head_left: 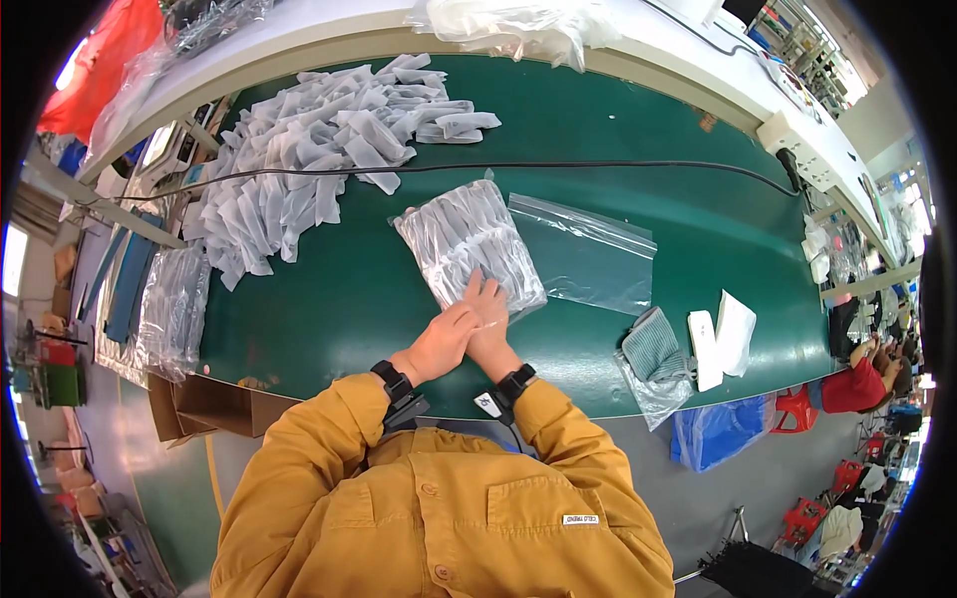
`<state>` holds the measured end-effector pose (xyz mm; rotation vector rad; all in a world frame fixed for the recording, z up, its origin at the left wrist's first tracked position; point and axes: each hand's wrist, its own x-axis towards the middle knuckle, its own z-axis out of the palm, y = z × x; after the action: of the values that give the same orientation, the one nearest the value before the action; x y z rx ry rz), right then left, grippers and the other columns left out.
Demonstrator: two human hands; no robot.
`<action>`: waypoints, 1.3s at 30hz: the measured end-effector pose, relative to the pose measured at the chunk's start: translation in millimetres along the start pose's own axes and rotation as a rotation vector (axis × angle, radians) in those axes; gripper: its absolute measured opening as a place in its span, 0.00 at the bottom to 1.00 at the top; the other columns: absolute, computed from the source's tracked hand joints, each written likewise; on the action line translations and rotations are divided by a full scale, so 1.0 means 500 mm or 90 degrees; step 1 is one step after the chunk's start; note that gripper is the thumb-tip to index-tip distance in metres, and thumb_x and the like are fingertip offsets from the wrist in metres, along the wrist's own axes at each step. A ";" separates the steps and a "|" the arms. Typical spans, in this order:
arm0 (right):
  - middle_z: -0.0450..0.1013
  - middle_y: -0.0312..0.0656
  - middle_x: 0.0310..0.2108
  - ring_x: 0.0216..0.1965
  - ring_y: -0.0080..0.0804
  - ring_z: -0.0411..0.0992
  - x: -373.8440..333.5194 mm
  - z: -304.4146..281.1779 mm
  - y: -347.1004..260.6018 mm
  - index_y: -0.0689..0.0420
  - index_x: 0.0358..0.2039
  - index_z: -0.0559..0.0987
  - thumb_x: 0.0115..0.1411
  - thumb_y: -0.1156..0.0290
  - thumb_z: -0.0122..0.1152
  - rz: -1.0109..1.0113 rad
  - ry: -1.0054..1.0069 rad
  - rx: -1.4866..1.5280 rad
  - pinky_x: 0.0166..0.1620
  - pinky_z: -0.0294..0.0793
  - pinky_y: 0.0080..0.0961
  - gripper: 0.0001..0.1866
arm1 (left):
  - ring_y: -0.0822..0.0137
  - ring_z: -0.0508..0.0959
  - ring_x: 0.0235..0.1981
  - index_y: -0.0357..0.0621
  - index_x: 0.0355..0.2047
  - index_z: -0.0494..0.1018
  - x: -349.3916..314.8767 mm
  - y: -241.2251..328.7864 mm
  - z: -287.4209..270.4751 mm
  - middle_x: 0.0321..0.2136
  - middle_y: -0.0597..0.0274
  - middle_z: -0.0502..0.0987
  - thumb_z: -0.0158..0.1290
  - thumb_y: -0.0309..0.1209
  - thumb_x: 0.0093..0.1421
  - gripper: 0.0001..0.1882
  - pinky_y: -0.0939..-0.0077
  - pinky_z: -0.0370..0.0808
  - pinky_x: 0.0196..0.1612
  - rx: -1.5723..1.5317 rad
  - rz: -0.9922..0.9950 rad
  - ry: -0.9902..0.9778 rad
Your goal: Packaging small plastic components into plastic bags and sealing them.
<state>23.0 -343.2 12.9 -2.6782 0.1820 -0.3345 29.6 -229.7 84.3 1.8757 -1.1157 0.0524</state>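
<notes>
A clear plastic bag (pixel 469 234) packed with rows of white wrapped pieces lies tilted in the middle of the green table. My right hand (pixel 488 324) rests on its near edge, fingers stretched out over the plastic. Closed fingers of my left hand (pixel 439 346) meet the right hand at that same edge; what they pinch, if anything, is hidden. Just right of the packed bag a flat, unfilled zip bag (pixel 588 254) lies on the table. A large heap of slim white wrapped pieces (pixel 299 149) spreads over the far left.
A black cable (pixel 558 164) crosses above the table. Filled bags (pixel 172 311) lie at the left edge. At right are a grey folded cloth (pixel 654 346), a white slim box (pixel 704 349) and a white packet (pixel 736 332). A power strip (pixel 797 149) hangs far right.
</notes>
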 end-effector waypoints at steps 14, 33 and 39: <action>0.49 0.66 0.65 0.61 0.66 0.57 -0.102 -0.042 0.038 0.66 0.64 0.58 0.54 0.65 0.62 -0.185 0.029 0.027 0.61 0.61 0.45 0.40 | 0.49 0.72 0.37 0.37 0.34 0.68 -0.020 -0.023 -0.004 0.33 0.51 0.68 0.52 0.19 0.53 0.08 0.61 0.73 0.39 0.008 -0.030 -0.065; 0.73 0.53 0.26 0.25 0.56 0.73 -0.021 -0.026 0.145 0.59 0.32 0.71 0.59 0.69 0.58 0.051 0.094 0.093 0.29 0.72 0.48 0.08 | 0.50 0.38 0.72 0.48 0.67 0.54 0.067 -0.155 -0.006 0.70 0.56 0.44 0.49 0.50 0.63 0.37 0.36 0.34 0.67 0.350 -0.066 -0.241; 0.74 0.53 0.27 0.28 0.53 0.74 -0.057 -0.041 0.142 0.60 0.26 0.73 0.59 0.70 0.58 -0.015 0.032 0.173 0.30 0.73 0.45 0.08 | 0.50 0.38 0.72 0.49 0.68 0.53 0.065 -0.150 -0.018 0.71 0.56 0.43 0.48 0.54 0.62 0.40 0.37 0.31 0.67 0.327 -0.070 -0.330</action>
<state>-15.2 -410.2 -5.6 -2.4072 0.1117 -0.4025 105.4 -232.8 53.1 2.4962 -1.4382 -0.2455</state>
